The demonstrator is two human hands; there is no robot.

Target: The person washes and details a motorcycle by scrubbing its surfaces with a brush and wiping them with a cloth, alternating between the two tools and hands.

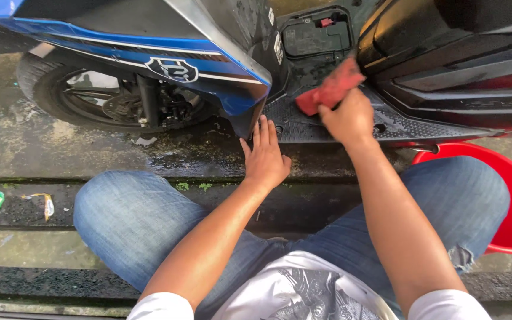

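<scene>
The right hand (347,120) gripped a red rag (330,87) on the scooter's wet footboard (327,127) while the open left hand (264,157) braced flat at its edge, where it could likely slip.

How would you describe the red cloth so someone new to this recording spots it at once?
Start at the scooter parked across the top of the view, then drop to its black ribbed footboard in the middle. The red cloth is bunched in the right hand, pressed against the dark panel just above that footboard. Unlike the smooth red bucket at the right edge, it is crumpled, soft and gripped.
</scene>
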